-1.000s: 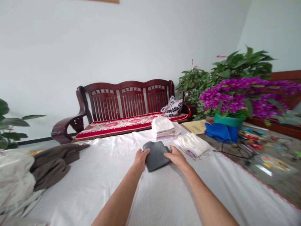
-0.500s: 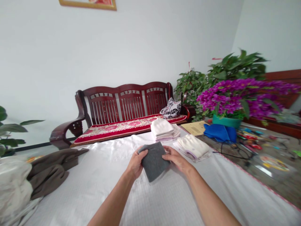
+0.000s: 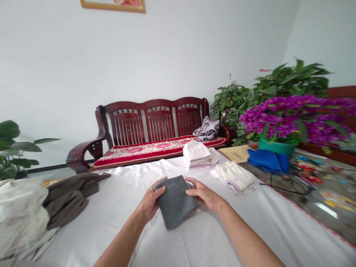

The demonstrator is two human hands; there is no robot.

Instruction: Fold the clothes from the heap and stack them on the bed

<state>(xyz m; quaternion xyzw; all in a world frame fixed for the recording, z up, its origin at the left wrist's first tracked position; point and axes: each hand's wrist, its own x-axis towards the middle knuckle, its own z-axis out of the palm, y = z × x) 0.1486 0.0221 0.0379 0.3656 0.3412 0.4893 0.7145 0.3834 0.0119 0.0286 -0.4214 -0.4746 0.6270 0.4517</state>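
Observation:
A folded grey cloth (image 3: 174, 202) is held just above the white sheet (image 3: 194, 241) in front of me. My left hand (image 3: 150, 202) grips its left edge, thumb on top. Gripping the right edge is my right hand (image 3: 202, 193), fingers curled over the fold. Beyond the cloth lie two stacks of folded pale cloths, one (image 3: 198, 154) farther back and one (image 3: 235, 176) to the right.
A brown garment (image 3: 71, 193) and a heap of pale fabric (image 3: 20, 217) lie at the left. A blue cloth (image 3: 268, 160), cables and small items crowd the right side by a pot of purple flowers (image 3: 289, 122). A dark wooden bench (image 3: 150, 129) stands behind.
Both hands took hold of the grey cloth, lifted it off the sheet and drew it toward me. The view has tilted up a little.

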